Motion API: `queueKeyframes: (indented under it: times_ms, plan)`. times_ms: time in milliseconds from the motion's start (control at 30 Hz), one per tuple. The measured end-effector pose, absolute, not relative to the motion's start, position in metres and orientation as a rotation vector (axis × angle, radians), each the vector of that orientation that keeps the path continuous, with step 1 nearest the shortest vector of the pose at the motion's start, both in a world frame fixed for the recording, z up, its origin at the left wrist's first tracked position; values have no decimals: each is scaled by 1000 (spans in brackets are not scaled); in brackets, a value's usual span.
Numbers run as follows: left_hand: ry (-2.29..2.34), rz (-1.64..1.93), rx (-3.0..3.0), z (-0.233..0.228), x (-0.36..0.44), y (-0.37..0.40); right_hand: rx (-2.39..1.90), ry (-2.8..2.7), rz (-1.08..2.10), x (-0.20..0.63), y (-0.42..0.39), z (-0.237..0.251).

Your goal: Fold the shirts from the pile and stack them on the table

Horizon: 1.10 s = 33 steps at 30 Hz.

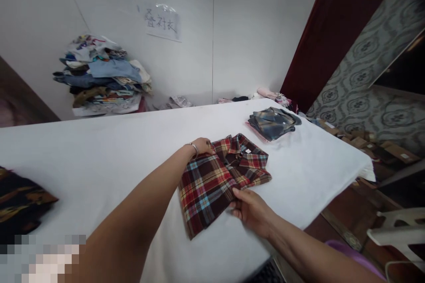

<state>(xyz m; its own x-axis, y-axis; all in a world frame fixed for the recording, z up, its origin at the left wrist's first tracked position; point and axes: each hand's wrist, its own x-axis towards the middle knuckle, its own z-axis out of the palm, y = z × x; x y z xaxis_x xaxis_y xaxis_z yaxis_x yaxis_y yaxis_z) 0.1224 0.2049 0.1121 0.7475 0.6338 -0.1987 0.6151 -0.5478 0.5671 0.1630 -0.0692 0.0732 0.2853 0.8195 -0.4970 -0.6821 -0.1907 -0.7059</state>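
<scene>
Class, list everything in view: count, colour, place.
plaid shirt: one, red-brown multicolour, mid-table
table: one, white, centre
garment stack: one, mostly grey-blue, table's right
patterned cloth: one, dark, left
clothes pile: one, mixed, behind table, left
other clothes: several, mostly pink, beyond table
sign: one, white, on wall
wall: one, grey, behind
pillar: one, dark red, right
wallpaper: one, grey, right
boxes: several, brown, right
chair: one, white, lower right
rounded thing: one, purple, lower right
bracelet: one, silver, left wrist
left hand: one, bare, on shirt
right hand: one, bare, gripping shirt
</scene>
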Motion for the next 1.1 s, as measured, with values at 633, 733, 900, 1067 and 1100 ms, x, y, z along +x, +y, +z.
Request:
queueKeyframes:
  times_ms: [633, 733, 900, 1067, 1100]
  plan:
    - [1120, 955, 2189, 137, -101, 66, -1295, -1165, 698, 198, -22, 111]
    - [1195, 658, 2067, 80, -121, 18, -1363, -1400, 792, 191, -58, 71]
    - [1258, 628, 1837, 67, -129, -3, -1339, -1439, 932, 197, -88, 64]
    - [1420, 754, 1755, 89, -111, 29, -1472, -991, 1033, 211, -69, 82]
    - [1451, 765, 1739, 92, -104, 36, -1525, -942, 1001, 211, -60, 85]
